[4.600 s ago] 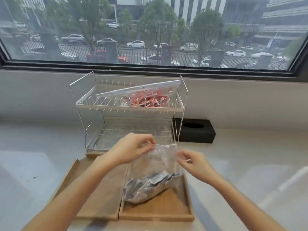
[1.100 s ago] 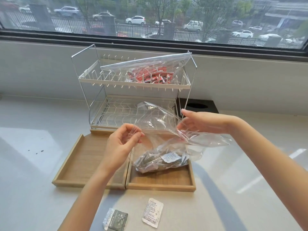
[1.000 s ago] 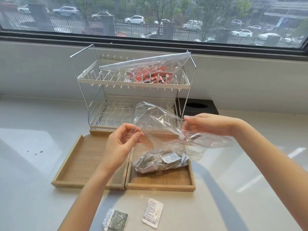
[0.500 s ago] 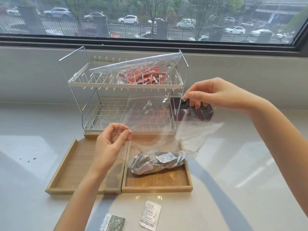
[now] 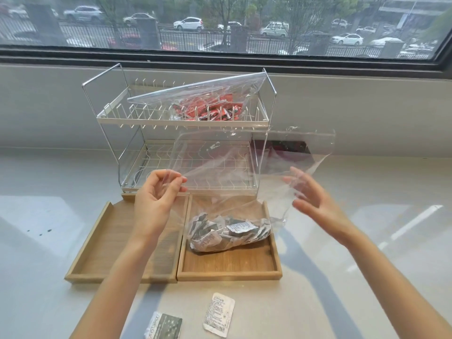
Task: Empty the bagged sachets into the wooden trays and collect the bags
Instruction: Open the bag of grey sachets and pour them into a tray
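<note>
Left hand (image 5: pixel 156 199) pinches clear plastic bag (image 5: pixel 244 172) edge, lifting it so grey sachets (image 5: pixel 230 233) drop into right wooden tray (image 5: pixel 230 275); right hand (image 5: pixel 315 199) open, holding nothing.

The clear bag (image 5: pixel 244 167) is thin, glossy, crinkled plastic film. Both trays (image 5: pixel 230 275) are matt, pale wood with visible grain. The rack (image 5: pixel 181 123) is shiny bare wire with white-coated rails. The sachets (image 5: pixel 230 232) look like crumpled silvery foil, the red ones (image 5: pixel 208 111) glossy. The table (image 5: pixel 367 277) is smooth, pale and faintly reflective.
</note>
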`<state>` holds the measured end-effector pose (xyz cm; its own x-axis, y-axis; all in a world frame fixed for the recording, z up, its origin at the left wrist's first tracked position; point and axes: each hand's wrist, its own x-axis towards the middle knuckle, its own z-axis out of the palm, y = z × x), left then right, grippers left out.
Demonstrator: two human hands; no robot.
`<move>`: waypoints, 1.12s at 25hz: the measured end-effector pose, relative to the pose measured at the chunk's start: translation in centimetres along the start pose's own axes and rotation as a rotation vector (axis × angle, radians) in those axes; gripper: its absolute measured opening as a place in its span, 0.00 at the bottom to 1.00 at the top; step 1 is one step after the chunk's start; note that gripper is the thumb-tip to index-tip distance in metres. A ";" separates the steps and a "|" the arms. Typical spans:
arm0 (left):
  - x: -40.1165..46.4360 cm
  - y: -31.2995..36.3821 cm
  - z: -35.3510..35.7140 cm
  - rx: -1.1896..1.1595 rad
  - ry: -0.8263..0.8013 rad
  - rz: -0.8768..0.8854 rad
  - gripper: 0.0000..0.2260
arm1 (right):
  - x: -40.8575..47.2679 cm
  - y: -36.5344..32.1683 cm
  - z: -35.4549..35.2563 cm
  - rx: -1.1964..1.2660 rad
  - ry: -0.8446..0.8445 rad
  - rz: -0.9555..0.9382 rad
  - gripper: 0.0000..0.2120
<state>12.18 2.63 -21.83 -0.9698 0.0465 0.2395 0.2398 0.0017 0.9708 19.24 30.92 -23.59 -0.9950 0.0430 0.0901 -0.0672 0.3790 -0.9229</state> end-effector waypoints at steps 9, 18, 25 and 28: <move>0.6 -0.6 0.1 -0.005 -0.022 0.010 0.05 | 0.7 7.3 6.7 -0.277 -0.066 0.343 0.23; -2.0 -5.6 -2.2 0.220 -0.425 -0.236 0.49 | 1.6 8.8 8.3 -0.457 -0.019 0.367 0.11; -3.1 -12.8 0.2 0.605 -0.432 -0.248 0.33 | 2.2 8.3 8.5 -0.558 -0.071 0.393 0.08; -2.7 -12.7 0.7 0.628 -0.349 -0.270 0.27 | 1.5 8.6 9.0 -0.569 -0.072 0.377 0.10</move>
<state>11.75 3.21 -34.80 -0.9530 0.2763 -0.1240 0.0782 0.6199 0.7807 16.45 25.94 -34.80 -0.9467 0.2128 -0.2420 0.3141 0.7776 -0.5448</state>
